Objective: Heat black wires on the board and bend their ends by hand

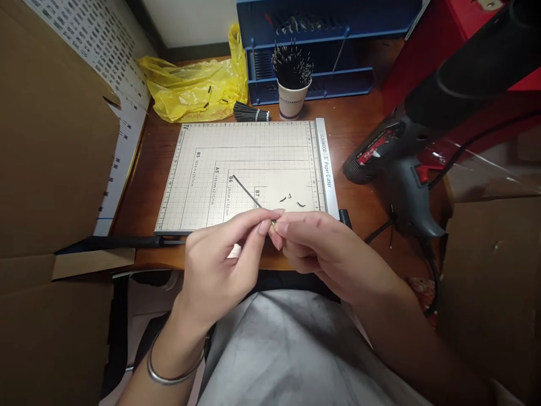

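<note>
Low over the front edge of the paper cutter (203, 186), my two hands meet fingertip to fingertip. My left hand (224, 254) is closed in a pinch on a thin black wire (246, 190), whose far part slants up and left over the board to a pale tip. My right hand (325, 248) is also closed, its thumb and finger pinching the near end of that wire. A tiny brass-coloured glint shows between the fingertips; its exact kind is hidden. Several short black scraps (300, 204) lie on the board just beyond my fingers.
Behind the board are a tied bundle of black wires (251, 113), a paper cup (291, 101) packed with more wires, and a yellow plastic bag (194, 84) with black scraps. A blue rack (308, 56) stands at the back. A heat gun (406, 152) is at right; cardboard (51, 141) walls the left.
</note>
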Demonstrator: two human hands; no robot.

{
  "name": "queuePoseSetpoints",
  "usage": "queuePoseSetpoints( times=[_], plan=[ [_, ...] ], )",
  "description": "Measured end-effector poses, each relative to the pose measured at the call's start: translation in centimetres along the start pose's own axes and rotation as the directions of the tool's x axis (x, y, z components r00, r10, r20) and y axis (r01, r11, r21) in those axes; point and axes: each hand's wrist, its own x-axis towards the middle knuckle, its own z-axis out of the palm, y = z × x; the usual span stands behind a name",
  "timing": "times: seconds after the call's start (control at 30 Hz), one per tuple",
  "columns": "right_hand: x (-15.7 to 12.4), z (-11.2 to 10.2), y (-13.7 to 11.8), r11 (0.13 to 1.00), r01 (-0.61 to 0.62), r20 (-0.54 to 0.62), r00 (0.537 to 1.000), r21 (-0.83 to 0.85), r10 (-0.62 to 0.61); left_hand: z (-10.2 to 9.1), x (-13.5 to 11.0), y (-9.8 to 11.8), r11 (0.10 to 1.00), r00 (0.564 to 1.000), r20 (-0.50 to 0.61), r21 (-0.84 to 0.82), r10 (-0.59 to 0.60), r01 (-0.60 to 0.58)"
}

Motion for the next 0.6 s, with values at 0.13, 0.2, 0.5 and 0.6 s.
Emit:
queuePoseSetpoints(
  times=[0.13,0.2,0.5,0.6],
  plan=[
    [0.2,-0.2,0.3,0.998,-0.027,-0.001,1.0,0.058,0.027,0.4,0.1,-0.3,0.982,0.99,-0.016,0.124,0.143,-0.14],
    [0.2,-0.4,0.4,0.993,-0.044,0.018,0.999,0.111,0.042,0.5,0.2,-0.4,0.967,0.98,-0.017,0.17,0.197,-0.191],
    [-0.5,-0.3,-0.2,0.961,-0.13,0.114,0.988,0.244,0.105,-0.6,0.5,-0.9,0.959,0.968,0.072,0.134,0.242,-0.25],
    [-0.4,-0.2,-0.3,0.966,-0.111,0.1,0.991,0.233,0.09,-0.9,0.3,-1.0,0.992,0.991,0.052,0.001,0.126,-0.127]
  ],
)
